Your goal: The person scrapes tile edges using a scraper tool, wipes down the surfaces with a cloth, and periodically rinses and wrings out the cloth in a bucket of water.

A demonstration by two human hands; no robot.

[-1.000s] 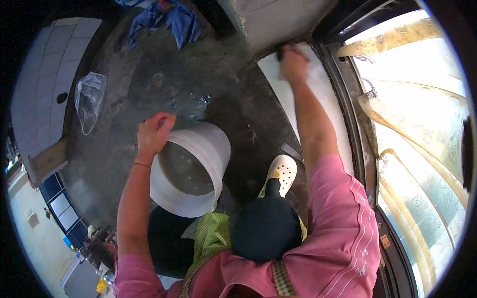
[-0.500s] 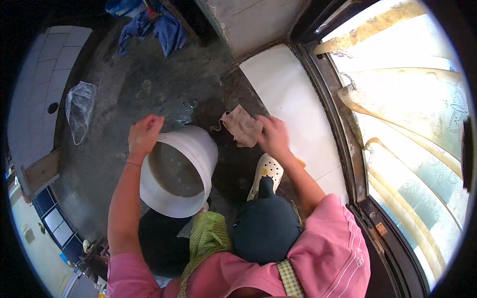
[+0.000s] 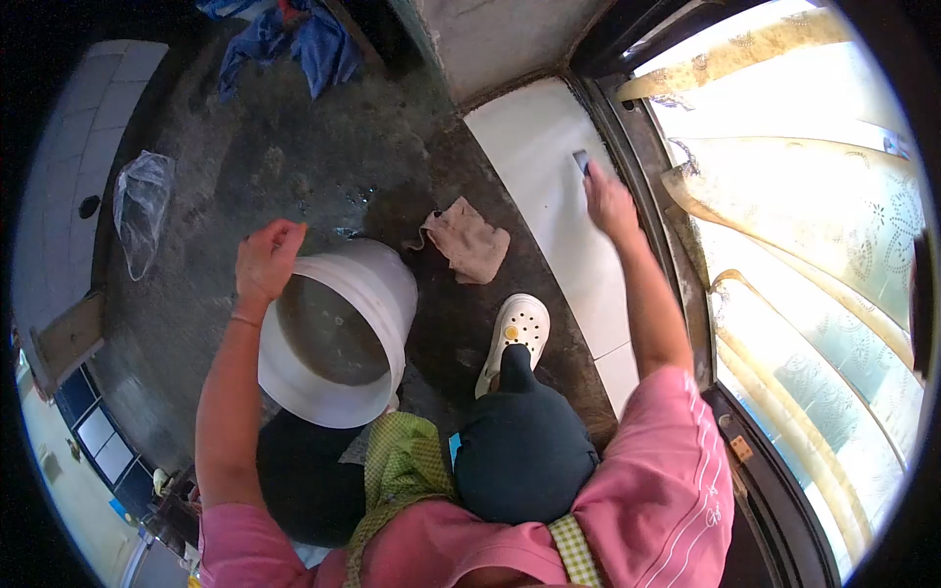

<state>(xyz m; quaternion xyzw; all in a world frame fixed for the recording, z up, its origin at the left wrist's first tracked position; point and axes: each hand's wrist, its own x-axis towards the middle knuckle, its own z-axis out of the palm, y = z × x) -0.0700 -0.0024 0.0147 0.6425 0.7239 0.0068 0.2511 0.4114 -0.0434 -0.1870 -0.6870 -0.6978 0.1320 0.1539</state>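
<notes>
My right hand [image 3: 610, 204] is closed on a small flat scraper-like tool [image 3: 582, 160] over the white tiles [image 3: 539, 157] along the door frame. A brown cloth [image 3: 468, 241] lies crumpled on the dark floor, left of the tiles. My left hand [image 3: 267, 259] is at the rim of a white bucket [image 3: 384, 284], its fingers curled together; whether they hold anything is too small to tell. The bucket tilts toward me, with murky water [image 3: 328, 328] inside.
A clear plastic bag [image 3: 143, 211] lies on the floor at the left. Blue cloth [image 3: 323, 49] is at the top. Sheer curtains [image 3: 804, 225] hang beyond the dark door frame [image 3: 676, 265]. My shoe [image 3: 520, 328] stands beside the tiles.
The brown cloth has left my right hand and rests on the floor. My right hand has moved up and right over the tiles, now with the tool in it. My left hand has stayed by the bucket.
</notes>
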